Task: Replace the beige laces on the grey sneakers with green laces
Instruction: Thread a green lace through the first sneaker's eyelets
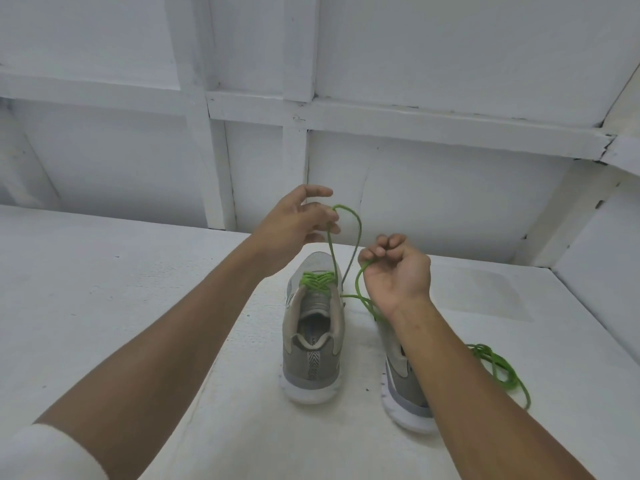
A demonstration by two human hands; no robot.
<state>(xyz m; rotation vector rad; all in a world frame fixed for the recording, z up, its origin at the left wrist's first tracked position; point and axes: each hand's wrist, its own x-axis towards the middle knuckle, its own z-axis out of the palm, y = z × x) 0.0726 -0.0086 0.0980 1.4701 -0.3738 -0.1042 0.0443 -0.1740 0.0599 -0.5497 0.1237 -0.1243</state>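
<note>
Right now my left hand [298, 220] is lifted at 12 o'clock of the left grey sneaker [313, 341], thumb and fingertips pinching the top of a raised loop of the green lace [317, 281], which is threaded across the eyelets. My right hand [398, 268], at 2 o'clock of that sneaker, has its fingers curled tight, pinching the same lace's other strand. The right grey sneaker [401, 379] stands at 3 o'clock, mostly hidden under my right forearm. A second green lace [498, 368] lies heaped on the white tabletop [138, 306], beyond it.
</note>
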